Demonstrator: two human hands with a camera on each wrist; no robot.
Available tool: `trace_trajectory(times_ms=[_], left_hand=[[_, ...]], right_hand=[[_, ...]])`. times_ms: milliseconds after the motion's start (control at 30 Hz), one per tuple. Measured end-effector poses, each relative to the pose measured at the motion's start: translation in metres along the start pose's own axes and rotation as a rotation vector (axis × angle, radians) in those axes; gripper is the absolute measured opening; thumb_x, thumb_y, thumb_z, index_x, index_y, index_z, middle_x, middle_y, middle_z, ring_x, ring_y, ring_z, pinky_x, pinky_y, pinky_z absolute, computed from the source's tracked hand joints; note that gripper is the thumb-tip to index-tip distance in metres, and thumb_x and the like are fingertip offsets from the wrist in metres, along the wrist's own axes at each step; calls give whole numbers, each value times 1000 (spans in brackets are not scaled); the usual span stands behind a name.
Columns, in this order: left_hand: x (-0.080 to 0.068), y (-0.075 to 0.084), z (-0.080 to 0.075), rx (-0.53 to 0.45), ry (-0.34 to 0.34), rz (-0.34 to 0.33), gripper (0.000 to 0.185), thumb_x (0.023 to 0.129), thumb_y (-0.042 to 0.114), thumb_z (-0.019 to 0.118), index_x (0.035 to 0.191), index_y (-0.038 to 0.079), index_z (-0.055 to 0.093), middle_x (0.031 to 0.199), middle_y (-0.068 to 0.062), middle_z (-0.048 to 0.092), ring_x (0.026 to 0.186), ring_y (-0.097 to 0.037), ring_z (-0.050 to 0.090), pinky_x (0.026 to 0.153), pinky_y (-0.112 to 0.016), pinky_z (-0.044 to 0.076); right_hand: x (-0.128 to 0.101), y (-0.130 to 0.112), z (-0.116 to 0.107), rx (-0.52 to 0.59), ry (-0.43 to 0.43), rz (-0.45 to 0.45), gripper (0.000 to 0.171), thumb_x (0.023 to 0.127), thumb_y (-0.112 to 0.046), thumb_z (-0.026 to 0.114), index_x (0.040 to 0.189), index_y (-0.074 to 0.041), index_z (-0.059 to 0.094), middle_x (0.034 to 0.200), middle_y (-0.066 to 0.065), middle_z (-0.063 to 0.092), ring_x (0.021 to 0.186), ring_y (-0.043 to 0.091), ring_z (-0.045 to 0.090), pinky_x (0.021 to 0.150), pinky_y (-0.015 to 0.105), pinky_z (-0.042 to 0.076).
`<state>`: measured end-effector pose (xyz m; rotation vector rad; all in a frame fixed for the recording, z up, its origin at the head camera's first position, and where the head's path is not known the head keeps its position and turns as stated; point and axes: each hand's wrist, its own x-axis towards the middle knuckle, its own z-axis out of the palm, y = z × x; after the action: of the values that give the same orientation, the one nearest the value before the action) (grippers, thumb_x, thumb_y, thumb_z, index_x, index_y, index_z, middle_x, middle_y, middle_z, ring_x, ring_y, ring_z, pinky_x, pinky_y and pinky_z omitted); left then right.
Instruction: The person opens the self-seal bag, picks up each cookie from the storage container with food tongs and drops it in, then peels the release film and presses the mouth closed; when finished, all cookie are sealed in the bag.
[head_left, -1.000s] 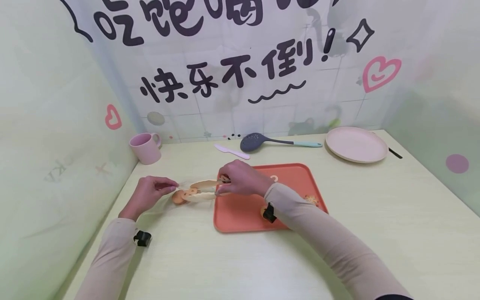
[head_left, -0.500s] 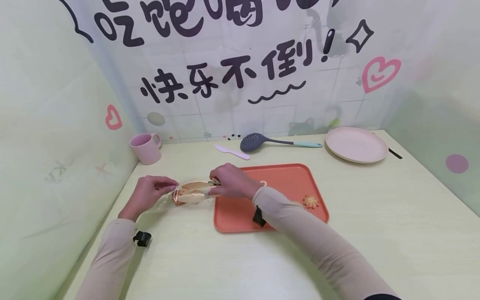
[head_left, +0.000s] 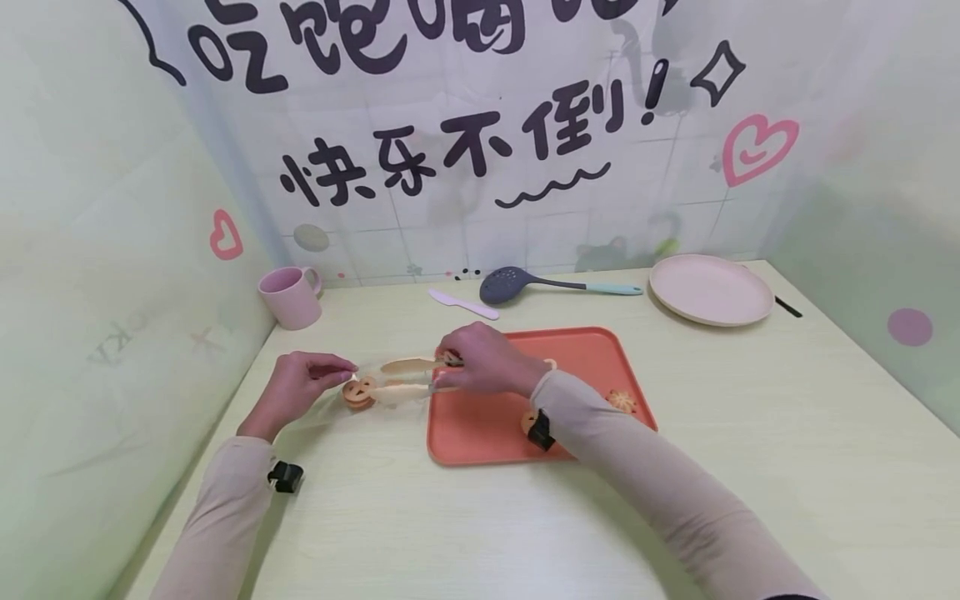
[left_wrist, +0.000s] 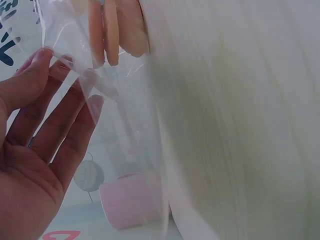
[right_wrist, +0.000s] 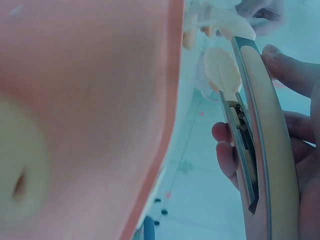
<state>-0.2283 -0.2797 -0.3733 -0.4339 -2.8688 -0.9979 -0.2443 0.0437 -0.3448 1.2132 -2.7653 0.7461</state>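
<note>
My left hand [head_left: 295, 387] pinches a clear bag [left_wrist: 117, 95], left of the orange tray [head_left: 476, 442]; biscuits [head_left: 358, 394] lie inside it. My right hand [head_left: 486, 358] grips the tongs [right_wrist: 275, 135] over the tray's left edge, their pale tips [right_wrist: 221, 70] parted and reaching left to the bag. More biscuits [head_left: 621, 402] lie on the tray. A pink mug [head_left: 292, 302] stands far left.

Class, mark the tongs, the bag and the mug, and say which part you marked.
Tongs [right_wrist: 270, 125]: right wrist view, on the handle.
Bag [left_wrist: 131, 112]: left wrist view, on its clear side.
Mug [head_left: 296, 307]: head view, on its outer wall.
</note>
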Motion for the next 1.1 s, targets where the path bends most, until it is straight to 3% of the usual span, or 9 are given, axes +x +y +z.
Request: trace_trajectory(times_ms=[267, 367, 567, 800, 1100], left_hand=[[1, -4, -1, 23, 25, 2, 14, 92, 13, 73, 105, 11, 79, 101, -10, 79, 87, -11, 75, 74, -17, 55], [2, -4, -3, 30, 23, 3, 14, 92, 13, 73, 105, 12, 79, 102, -10, 79, 89, -15, 75, 74, -17, 54], [0, -5, -1, 7, 22, 2, 14, 92, 13, 73, 105, 9, 79, 102, -12, 79, 90, -18, 76, 74, -14, 53], [0, -7, 2, 4, 19, -1, 14, 92, 13, 73, 105, 10, 79, 103, -12, 79, 90, -16, 75, 75, -16, 54], [0, -6, 1, 12, 10, -11, 14, 93, 13, 72, 105, 10, 79, 103, -12, 79, 92, -22, 76, 76, -17, 55]], right_hand=[[-41, 19, -32, 4, 24, 51, 34, 85, -43, 79, 75, -17, 60, 62, -5, 36, 57, 9, 32, 59, 25, 28], [-57, 24, -44, -18, 24, 43, 30, 85, -43, 79, 86, -15, 67, 67, -3, 49, 61, 11, 41, 61, 26, 33], [-90, 35, -61, -30, 11, -9, 39, 85, -37, 81, 110, -9, 72, 101, 1, 73, 88, 19, 67, 79, 33, 55], [-123, 53, -76, 16, -35, -13, 37, 83, -32, 84, 112, -12, 72, 103, -6, 73, 93, 9, 69, 85, 35, 58], [-154, 73, -83, 21, -90, 28, 34, 84, -22, 83, 114, -12, 71, 107, 1, 75, 98, 21, 74, 85, 37, 59]])
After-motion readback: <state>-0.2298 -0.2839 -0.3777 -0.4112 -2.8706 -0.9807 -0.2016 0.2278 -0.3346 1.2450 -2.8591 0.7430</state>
